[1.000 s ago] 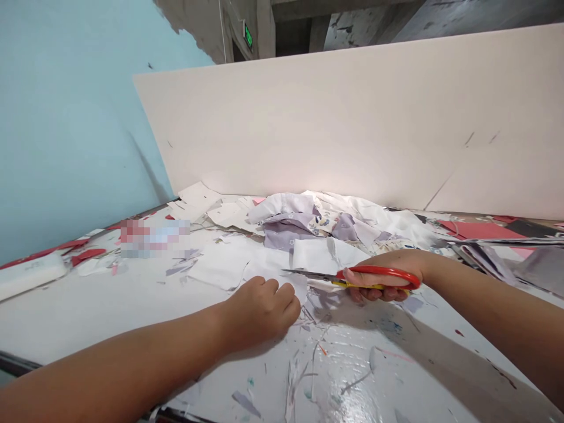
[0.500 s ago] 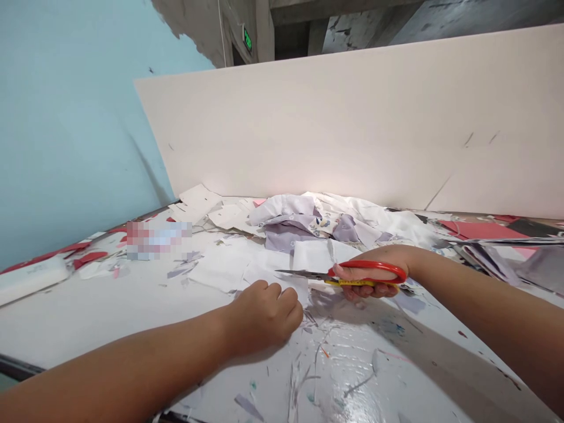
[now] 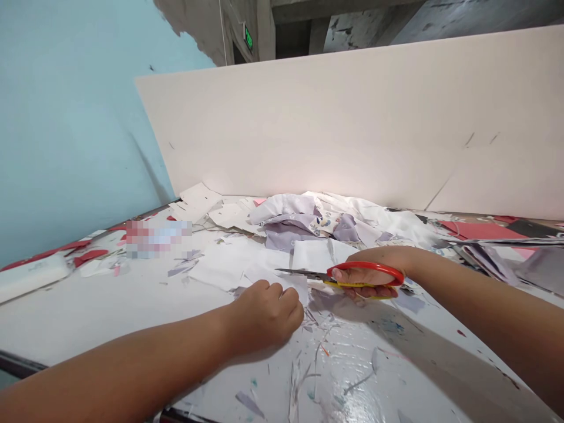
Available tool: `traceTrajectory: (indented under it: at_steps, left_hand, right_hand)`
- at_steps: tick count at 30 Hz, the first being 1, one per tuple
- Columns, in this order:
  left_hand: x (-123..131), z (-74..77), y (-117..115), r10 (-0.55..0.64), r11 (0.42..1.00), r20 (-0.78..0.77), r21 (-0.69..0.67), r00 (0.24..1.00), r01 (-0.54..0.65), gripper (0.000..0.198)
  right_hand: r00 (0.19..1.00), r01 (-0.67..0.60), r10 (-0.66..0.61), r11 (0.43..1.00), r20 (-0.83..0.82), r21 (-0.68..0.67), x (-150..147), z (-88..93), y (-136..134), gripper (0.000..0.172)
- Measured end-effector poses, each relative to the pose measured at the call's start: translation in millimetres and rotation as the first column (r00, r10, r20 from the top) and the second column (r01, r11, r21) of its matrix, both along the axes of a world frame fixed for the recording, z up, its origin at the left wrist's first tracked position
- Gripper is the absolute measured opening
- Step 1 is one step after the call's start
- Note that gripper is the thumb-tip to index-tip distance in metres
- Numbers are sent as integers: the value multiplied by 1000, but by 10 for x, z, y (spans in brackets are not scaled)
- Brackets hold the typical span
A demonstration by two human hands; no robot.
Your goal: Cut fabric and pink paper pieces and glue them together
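My right hand [image 3: 368, 279] grips scissors [image 3: 365, 271] with red and yellow handles. Their blades point left, and the tip lies over a piece of white cloth [image 3: 275, 281]. Just below that tip, my left hand [image 3: 268, 314] is closed in a fist, knuckles up. The white cloth runs up to its far side; whatever the fingers hold, if anything, is hidden. More white cloth [image 3: 311, 254] lies right behind the blades. Beyond it is a heap of lilac, white and flowered fabric [image 3: 299, 220].
A large pale board [image 3: 335, 129] stands along the back, with a light blue wall [image 3: 74, 117] at left. Small scraps and threads [image 3: 304, 376] litter the white tabletop [image 3: 132, 311]. Red pieces [image 3: 480, 230] and folded fabric [image 3: 489, 264] lie at right. A white block-like object [image 3: 33, 276] is far left.
The scissors have turned slightly in my right hand, and their handles have shifted a little to the left. My left hand stays nearly still.
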State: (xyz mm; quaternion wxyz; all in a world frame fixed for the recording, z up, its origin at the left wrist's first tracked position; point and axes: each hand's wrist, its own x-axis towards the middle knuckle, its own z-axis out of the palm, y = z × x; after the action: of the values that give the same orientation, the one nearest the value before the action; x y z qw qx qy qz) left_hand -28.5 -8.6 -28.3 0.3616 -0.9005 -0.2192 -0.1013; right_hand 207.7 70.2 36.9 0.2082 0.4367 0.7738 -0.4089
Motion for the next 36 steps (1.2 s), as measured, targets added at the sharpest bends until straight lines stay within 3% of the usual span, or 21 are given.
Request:
traceTrajectory:
  at_steps: [23,26,36]
  left_hand:
    - [36,33,-41,-10,999,-31,-36,999,9,7]
    - [28,27,-42,-6,999,-33,-45,999,5,8]
    - [8,19,-41,2,1000,9,-17,1000,-2,5]
  right_hand:
    - [996,71,-75,994,47,81,-36,18,-58,56]
    - [990,139,-139,990,-4,29,-51,7,-59,52]
    - [969,241,-224,947,101,-212,-44,52,1,64]
